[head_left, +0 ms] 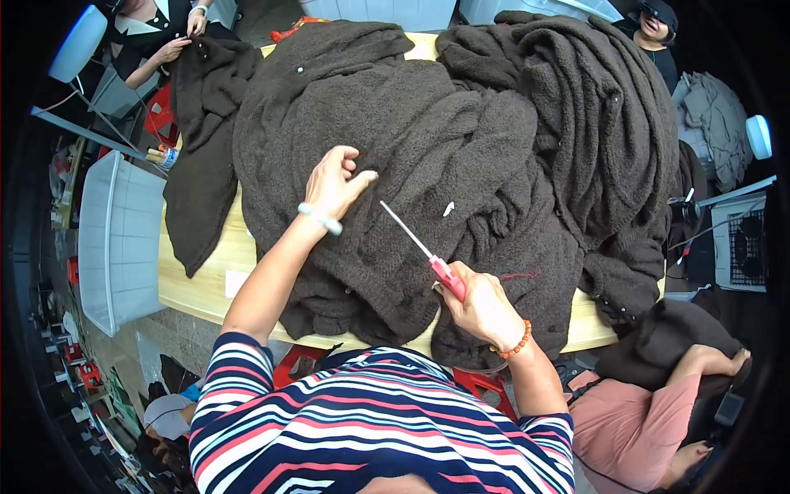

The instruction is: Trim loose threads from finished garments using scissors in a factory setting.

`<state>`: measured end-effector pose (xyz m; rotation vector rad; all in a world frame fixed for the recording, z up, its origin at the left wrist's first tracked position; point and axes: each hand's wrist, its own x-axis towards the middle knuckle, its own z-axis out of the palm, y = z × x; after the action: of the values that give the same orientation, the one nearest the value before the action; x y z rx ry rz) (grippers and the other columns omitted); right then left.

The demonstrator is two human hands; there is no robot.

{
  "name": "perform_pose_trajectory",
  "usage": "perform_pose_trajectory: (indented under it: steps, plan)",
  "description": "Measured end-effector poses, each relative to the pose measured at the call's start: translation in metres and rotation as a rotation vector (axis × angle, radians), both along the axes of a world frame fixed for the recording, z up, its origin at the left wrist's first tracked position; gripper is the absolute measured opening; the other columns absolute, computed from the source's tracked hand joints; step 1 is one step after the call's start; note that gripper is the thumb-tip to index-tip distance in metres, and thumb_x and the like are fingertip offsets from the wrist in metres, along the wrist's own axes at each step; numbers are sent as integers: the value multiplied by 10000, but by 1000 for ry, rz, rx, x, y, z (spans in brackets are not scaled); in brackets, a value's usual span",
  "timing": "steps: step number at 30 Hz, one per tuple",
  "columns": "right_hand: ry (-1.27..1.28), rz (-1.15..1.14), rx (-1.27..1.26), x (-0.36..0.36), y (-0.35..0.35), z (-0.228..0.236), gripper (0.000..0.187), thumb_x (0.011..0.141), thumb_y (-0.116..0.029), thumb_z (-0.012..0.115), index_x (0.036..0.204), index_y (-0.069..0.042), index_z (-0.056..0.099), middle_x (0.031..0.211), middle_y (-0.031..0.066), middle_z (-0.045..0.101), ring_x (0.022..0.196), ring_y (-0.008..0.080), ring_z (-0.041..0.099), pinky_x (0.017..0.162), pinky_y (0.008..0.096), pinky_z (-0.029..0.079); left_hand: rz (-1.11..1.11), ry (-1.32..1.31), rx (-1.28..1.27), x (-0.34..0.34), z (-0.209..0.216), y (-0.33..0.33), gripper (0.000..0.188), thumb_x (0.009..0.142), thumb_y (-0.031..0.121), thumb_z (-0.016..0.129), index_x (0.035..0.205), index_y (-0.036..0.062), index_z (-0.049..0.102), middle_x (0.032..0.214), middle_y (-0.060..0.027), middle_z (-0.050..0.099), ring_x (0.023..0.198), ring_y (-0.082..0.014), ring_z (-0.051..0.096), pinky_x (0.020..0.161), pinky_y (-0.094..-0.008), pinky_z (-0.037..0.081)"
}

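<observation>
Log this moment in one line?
left hand: pressing brown knit pile | right hand: holding red-handled tool | wooden table

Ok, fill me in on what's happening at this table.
A person in a striped top presses the left hand on a heap of dark brown knitted garments piled on a wooden table. The right hand grips a red-handled tool, its thin metal tip pointing at the knit. Other people sit around the table, one handling a garment at the far left corner.

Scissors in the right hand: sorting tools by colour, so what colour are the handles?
Red handles, pale metal blades; seen in the head view.
</observation>
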<state>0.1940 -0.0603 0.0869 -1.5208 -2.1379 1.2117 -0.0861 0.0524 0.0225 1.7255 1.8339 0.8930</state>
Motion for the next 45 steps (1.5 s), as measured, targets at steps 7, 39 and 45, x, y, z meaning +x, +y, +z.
perform_pose_trajectory:
  steps: [7,39,45]
  plan:
    - [-63,-98,57,2,5,-6,114,871,-121,610,920,-29,565,708,228,605,739,428,633,655,462,495,-116,-35,-68,-6,-23,25,233,754,126,781,911,-1,666,751,5,634,657,-64,548,629,-241,480]
    - [25,50,75,-15,33,-12,197,888,-212,636,916,-43,541,710,215,602,729,437,609,656,471,479,42,-697,-126,-113,-28,-10,231,885,81,691,1097,36,610,955,19,625,860,-74,574,831,-216,457]
    - [-59,-106,162,-18,24,-9,220,890,-261,619,961,-60,560,735,217,640,728,422,647,644,492,513,-92,255,334,-12,6,50,440,797,253,738,1159,33,621,1012,-168,619,1002,-343,594,893,-388,475]
